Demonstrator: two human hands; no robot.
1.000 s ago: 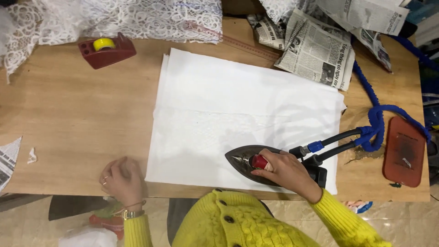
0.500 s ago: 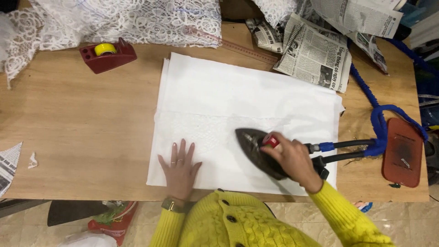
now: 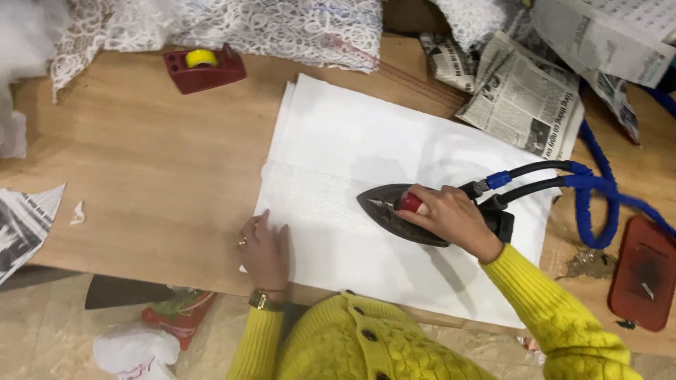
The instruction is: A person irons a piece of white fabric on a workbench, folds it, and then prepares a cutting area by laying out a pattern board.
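Observation:
A white cloth (image 3: 366,141) with a lace strip (image 3: 310,193) across it lies flat on the wooden table (image 3: 155,169). My right hand (image 3: 451,214) grips the red handle of a dark steam iron (image 3: 394,211), which rests on the cloth with its tip pointing left over the lace strip. My left hand (image 3: 266,246) lies flat, fingers together, on the cloth's near left corner, pressing it down. Both sleeves are yellow knit.
A red tape dispenser (image 3: 204,68) with yellow tape sits at the back left. White lace fabric (image 3: 232,24) piles along the far edge, newspapers (image 3: 528,91) at the back right. Blue and black hoses (image 3: 584,190) run right from the iron, beside a red iron rest (image 3: 644,271).
My left hand moved from the bare table's edge onto the cloth's left corner. The iron slid along the cloth over the lace strip, its tip turning a little.

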